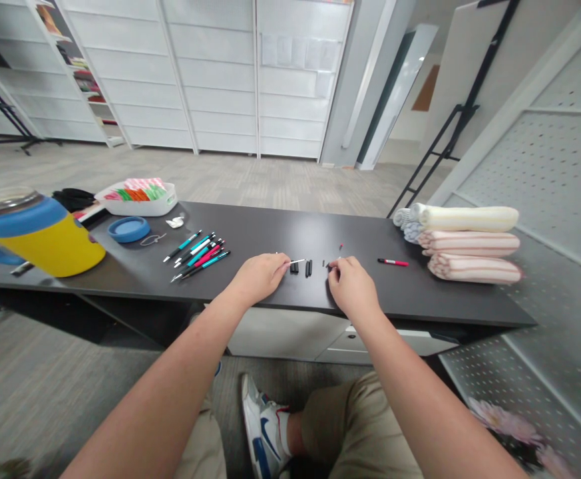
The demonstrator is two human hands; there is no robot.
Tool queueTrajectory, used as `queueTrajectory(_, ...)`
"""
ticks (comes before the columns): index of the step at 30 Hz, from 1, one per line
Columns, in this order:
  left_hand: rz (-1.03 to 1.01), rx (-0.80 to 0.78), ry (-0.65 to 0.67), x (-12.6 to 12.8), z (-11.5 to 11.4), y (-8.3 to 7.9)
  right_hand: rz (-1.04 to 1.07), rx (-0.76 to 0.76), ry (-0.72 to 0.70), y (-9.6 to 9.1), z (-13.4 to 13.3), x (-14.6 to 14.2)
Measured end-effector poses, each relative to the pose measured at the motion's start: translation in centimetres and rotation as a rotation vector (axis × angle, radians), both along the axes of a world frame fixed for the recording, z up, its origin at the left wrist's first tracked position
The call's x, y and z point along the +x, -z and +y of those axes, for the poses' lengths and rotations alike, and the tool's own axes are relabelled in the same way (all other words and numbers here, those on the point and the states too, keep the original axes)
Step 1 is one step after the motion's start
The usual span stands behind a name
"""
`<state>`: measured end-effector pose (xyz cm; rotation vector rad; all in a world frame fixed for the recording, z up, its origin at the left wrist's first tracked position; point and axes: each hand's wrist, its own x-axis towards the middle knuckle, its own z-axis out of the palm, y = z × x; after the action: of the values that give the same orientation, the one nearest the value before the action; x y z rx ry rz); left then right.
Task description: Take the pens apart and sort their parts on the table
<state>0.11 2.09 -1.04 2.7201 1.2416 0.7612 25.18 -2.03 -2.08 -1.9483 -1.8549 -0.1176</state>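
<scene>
My left hand (265,274) pinches a thin whitish rod (297,261), which points to the right over the desk. Just under the rod lie small black parts (295,268), with a further black pair (309,268) beside them. My right hand (353,283) is closed at the desk surface, fingertips together at a tiny dark piece I cannot make out. Close to those fingertips is a tiny dark bit (323,263), and behind them a thin piece with a red end (341,247). Farther right rests a red and black pen body (392,262).
Several teal, red and white mechanical pencils (200,255) lie in a pile at left. Around them are a blue lid (128,229), a white basket (140,205) of colourful packets, and a yellow and blue jug (45,233). Rolled towels (472,243) are stacked at right.
</scene>
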Motion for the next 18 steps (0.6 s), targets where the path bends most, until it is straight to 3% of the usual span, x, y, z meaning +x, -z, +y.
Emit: queueTrajectory(18, 0.005, -0.013, 0.002, 0.1, 0.1, -0.1, -0.113, -0.048, 0.111, -0.4, 1.3, -1.8)
